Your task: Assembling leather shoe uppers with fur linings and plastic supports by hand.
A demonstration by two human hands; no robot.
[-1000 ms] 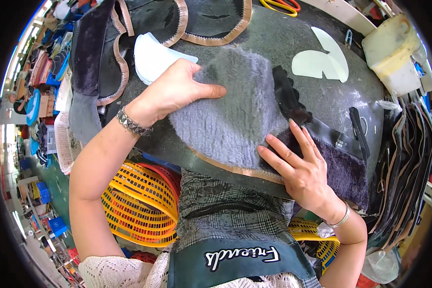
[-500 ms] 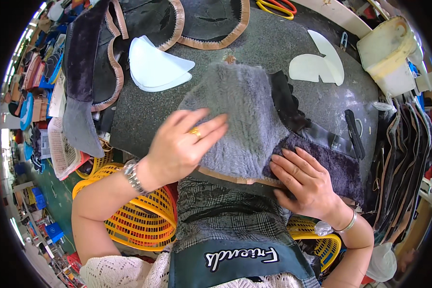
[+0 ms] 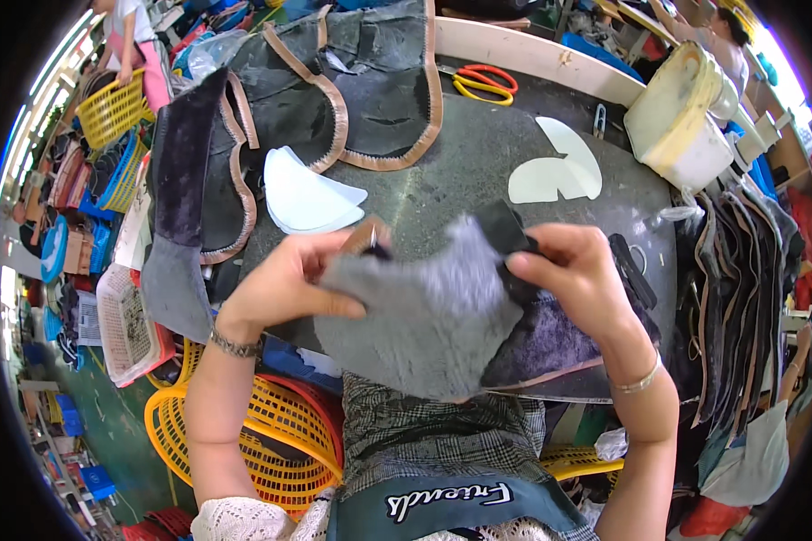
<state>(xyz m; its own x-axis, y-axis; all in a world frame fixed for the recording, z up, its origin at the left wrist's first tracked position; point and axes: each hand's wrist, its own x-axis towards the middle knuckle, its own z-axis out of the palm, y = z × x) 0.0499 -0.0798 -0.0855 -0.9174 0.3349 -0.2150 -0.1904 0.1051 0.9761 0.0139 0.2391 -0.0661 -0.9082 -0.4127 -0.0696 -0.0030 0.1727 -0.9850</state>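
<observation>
Between my hands is a fuzzy grey lining piece [image 3: 415, 329], joined on its right to a dark purple plush part [image 3: 546, 338]. My left hand [image 3: 289, 281] grips its left upper edge, the thumb on top and the fingers folded behind. A bit of tan edging shows beside those fingers. With thumb and fingertips my right hand [image 3: 576, 281] pinches the black fabric [image 3: 501, 227] at the piece's upper right. The grey middle is raised and blurred by motion. White curved card pieces [image 3: 307, 194] lie on the table beyond my left hand.
Zigzag-stitched dark pieces [image 3: 379, 113] cover the far left of the grey table [image 3: 424, 198]. Scissors [image 3: 484, 83], a cream card template [image 3: 568, 171] and a grimy white tub [image 3: 677, 117] sit farther off. Dark pieces [image 3: 749, 298] hang at right; a yellow basket [image 3: 280, 424] stands below left.
Both hands went from lying on the piece to gripping its far edges, lifting it off the table. The view has tilted, showing people in the background.
</observation>
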